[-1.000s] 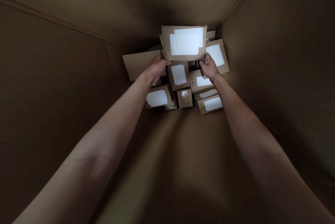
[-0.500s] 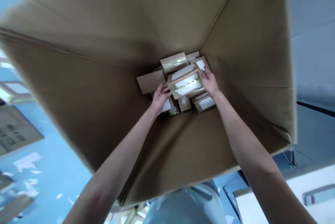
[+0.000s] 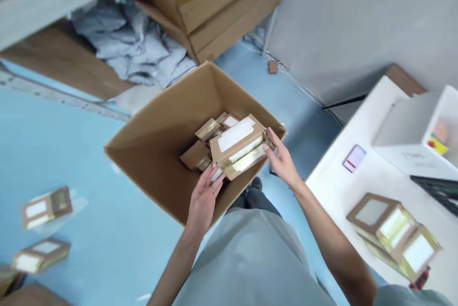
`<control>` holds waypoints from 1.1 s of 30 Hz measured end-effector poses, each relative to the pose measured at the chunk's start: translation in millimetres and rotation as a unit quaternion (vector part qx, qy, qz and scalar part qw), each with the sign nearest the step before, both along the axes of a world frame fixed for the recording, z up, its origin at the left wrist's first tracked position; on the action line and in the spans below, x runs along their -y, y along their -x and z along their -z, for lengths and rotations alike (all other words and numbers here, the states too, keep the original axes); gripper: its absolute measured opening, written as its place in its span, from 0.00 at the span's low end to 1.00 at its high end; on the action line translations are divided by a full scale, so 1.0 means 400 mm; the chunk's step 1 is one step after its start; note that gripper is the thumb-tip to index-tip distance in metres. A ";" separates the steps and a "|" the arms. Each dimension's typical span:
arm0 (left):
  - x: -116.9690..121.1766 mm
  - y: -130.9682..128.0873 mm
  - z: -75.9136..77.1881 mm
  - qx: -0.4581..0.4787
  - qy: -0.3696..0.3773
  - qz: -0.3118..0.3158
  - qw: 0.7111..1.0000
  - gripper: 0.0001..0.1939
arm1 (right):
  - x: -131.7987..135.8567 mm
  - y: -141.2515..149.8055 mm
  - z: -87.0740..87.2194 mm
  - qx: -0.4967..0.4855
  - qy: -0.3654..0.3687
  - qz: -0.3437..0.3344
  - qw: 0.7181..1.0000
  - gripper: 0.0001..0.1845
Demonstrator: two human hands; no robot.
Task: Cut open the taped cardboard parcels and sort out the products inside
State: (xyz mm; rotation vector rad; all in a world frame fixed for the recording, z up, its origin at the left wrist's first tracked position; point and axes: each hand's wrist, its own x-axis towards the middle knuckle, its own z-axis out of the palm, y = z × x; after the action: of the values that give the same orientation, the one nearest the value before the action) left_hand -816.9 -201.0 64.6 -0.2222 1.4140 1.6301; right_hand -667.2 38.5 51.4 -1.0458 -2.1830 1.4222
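I hold a brown cardboard parcel (image 3: pixel 238 146) with a white label and shiny tape between both hands, above the rim of a large open carton (image 3: pixel 150 153). My left hand (image 3: pixel 203 196) grips its lower left corner, fingers pointing up under it. My right hand (image 3: pixel 281 158) clasps its right end with curled fingers. Several smaller labelled parcels (image 3: pixel 205 141) lie at the bottom of the carton, below the one I hold.
The carton stands on a blue floor (image 3: pixel 53 153). Two loose parcels (image 3: pixel 46 208) lie on the floor at the left. A white table (image 3: pixel 361 186) at the right carries taped parcels (image 3: pixel 393 227), a phone (image 3: pixel 354 158) and a white bin (image 3: pixel 422 129). Stacked cartons (image 3: pixel 214 5) and grey bags (image 3: pixel 132 43) stand behind.
I have lifted the parcel from the bottom of the carton up to its rim. My view has drawn back from inside the carton to well above it.
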 end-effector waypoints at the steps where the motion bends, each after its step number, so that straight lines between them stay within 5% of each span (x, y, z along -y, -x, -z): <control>1: -0.008 -0.027 -0.031 0.002 -0.002 0.022 1.000 0.29 | 0.008 -0.052 -0.039 -0.007 -0.006 0.020 1.000 0.42; 4: -0.056 -0.119 -0.085 0.011 -0.011 0.085 0.996 0.28 | 0.017 -0.205 -0.113 -0.024 -0.028 0.079 0.996 0.40; 8: -0.156 -0.275 -0.098 0.057 -0.029 0.196 0.979 0.25 | -0.015 -0.428 -0.135 0.001 -0.052 0.170 0.984 0.42; 12: -0.263 -0.490 -0.081 0.126 -0.003 0.283 0.951 0.23 | -0.064 -0.688 -0.109 0.063 -0.036 0.242 0.968 0.40; 18: -0.380 -0.913 -0.036 0.148 0.058 0.315 0.936 0.11 | -0.114 -1.063 -0.047 0.151 -0.032 0.253 0.955 0.34; 24: -0.449 -1.267 -0.021 0.174 0.065 0.327 0.927 0.08 | -0.164 -1.310 -0.017 0.184 -0.042 0.229 0.955 0.32; 28: -0.484 -1.341 -0.007 0.136 0.090 0.397 0.903 0.10 | -0.193 -1.383 0.004 0.188 -0.024 0.232 0.954 0.32; 33: -0.534 -1.275 0.023 0.067 0.148 0.515 0.842 0.23 | -0.138 -1.457 0.033 0.175 0.005 0.251 0.952 0.33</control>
State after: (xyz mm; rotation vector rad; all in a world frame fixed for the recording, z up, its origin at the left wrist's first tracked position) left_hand -306.9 12.5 55.5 0.2334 1.3034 0.4941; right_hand -84.5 93.6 38.3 -1.8147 -1.9110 1.0722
